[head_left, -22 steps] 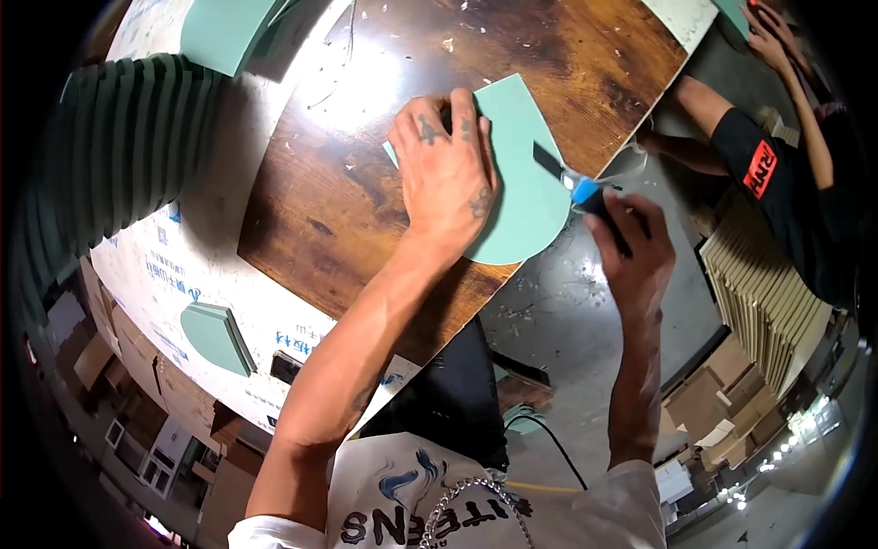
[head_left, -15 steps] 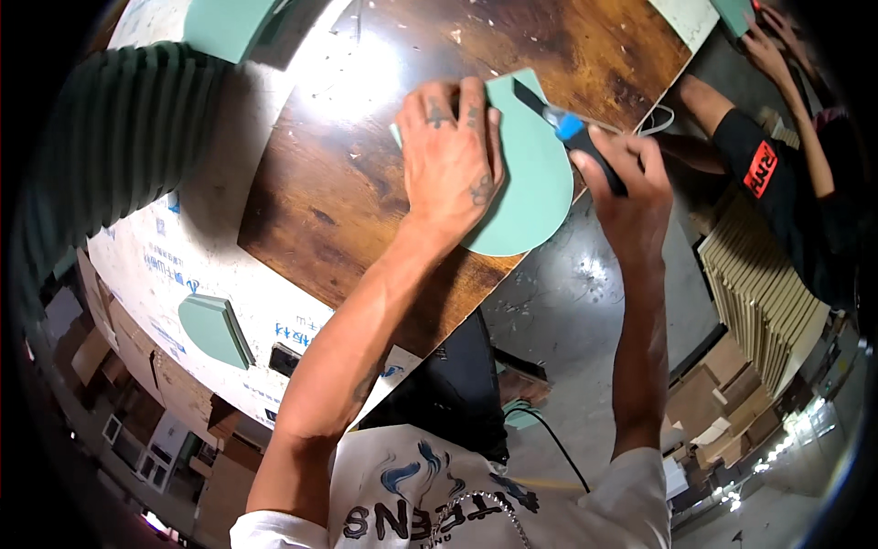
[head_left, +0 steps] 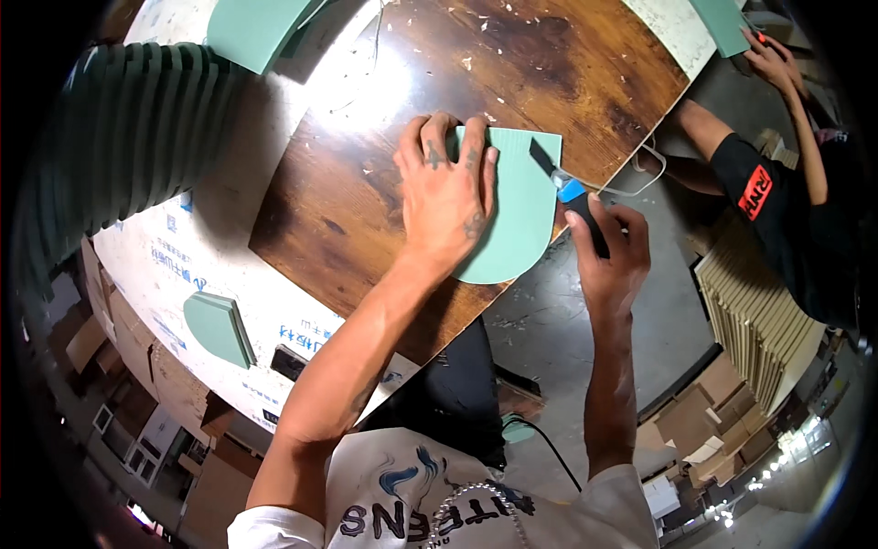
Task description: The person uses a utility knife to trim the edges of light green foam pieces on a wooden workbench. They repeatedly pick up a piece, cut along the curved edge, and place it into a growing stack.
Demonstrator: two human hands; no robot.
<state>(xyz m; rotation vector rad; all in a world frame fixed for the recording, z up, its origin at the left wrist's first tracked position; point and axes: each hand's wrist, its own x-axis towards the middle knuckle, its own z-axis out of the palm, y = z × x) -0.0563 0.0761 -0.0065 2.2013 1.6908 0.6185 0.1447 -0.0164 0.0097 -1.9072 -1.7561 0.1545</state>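
Under my left hand lies a pale green panel with a straight far edge and a rounded near end. The hand presses flat on its left part, fingers stretched forward and slightly apart. My right hand is wrapped round a utility knife with a black handle, a blue collar and a long dark blade. The blade slants over the panel's right side; whether it touches the surface I cannot tell. Beneath the panel is a brown wood-grain board, and the panel's rounded end reaches its near right edge.
A long row of green curved pieces stands at the left. Nearer are a small stack of green pieces and a dark phone-like object. Another person's hand holds a green piece at the far right. Tan panels are stacked below.
The panel has turned and shifted nearer to me, its straight edge now squarer to the view. My right hand and the knife have come nearer too. The left hand stays on the panel.
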